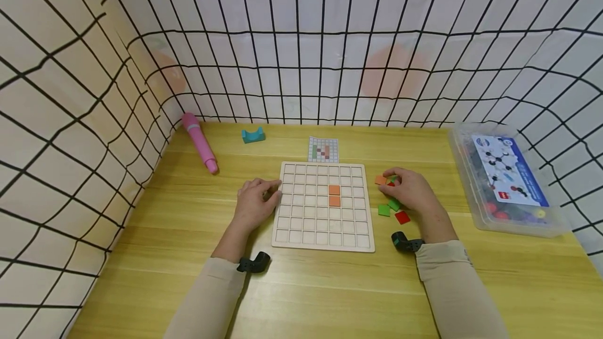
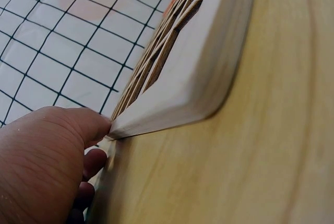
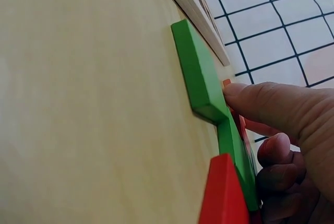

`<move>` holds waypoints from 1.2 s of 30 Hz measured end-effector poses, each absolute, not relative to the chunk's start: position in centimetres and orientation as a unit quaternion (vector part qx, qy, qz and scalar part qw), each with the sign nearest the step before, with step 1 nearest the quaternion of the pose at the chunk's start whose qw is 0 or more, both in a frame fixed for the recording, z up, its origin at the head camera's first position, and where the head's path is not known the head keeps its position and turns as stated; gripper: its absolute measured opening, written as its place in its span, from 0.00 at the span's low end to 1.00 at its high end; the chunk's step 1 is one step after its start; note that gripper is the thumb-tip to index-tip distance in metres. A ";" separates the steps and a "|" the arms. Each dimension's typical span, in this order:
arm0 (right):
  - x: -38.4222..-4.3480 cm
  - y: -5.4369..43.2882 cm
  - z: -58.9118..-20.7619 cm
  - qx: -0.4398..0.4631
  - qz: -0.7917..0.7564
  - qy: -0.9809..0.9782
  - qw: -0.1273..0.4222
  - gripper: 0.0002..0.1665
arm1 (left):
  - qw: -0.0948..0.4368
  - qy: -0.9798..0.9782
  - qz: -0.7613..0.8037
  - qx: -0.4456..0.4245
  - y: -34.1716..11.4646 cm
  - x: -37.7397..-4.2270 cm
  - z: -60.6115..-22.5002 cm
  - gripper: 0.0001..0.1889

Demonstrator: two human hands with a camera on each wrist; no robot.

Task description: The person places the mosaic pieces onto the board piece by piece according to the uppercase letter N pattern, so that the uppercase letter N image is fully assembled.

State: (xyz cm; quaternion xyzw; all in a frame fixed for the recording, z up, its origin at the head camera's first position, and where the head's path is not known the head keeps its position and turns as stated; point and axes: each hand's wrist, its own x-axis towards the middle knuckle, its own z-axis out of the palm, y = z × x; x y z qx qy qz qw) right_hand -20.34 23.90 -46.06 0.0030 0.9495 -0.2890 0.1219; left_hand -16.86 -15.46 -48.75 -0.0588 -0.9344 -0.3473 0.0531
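Note:
A square wooden grid board point(image 1: 297, 224) lies in the middle, with two orange tiles point(image 1: 334, 201) one above the other in its cells. At the board's left edge rests my left hand point(image 1: 254, 205), thumb and index finger against the rim. In the left wrist view the thumb meets the board's side point(image 2: 203, 93), other fingers loosely bent below. To the right of the board, my right hand point(image 1: 410, 190) pinches an orange tile point(image 1: 380, 179) between thumb and index finger. Green tiles point(image 1: 383, 210) and red tiles point(image 1: 402, 217) lie under and beside it, partly hidden.
Touching the board's far edge is a small printed grid card point(image 1: 323, 149) with coloured squares. A pink pen-like tube point(image 1: 200, 143) and a teal bracket-shaped piece point(image 1: 253, 135) lie at the back left. A clear plastic box point(image 1: 511, 182) stands right. Black wire mesh borders the table.

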 end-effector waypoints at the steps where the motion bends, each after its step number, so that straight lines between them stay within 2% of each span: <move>1: -20.3 23.9 -46.1 0.003 -0.291 0.949 0.122 0.30 | 0.053 -0.934 -0.347 -0.059 -15.5 -16.9 -48.8 0.17; 15: -20.4 23.8 -46.3 -0.005 -0.290 0.951 0.106 0.25 | 0.054 -0.935 -0.346 -0.061 -15.5 -17.0 -48.9 0.17; 27: -19.7 23.6 -45.4 -0.008 -0.292 0.951 0.102 0.25 | 0.050 -0.934 -0.349 -0.060 -15.4 -16.9 -48.8 0.17; 36: -18.4 22.9 -44.0 -0.036 -0.317 0.940 0.125 0.23 | 0.053 -0.935 -0.346 -0.062 -15.4 -16.9 -48.8 0.17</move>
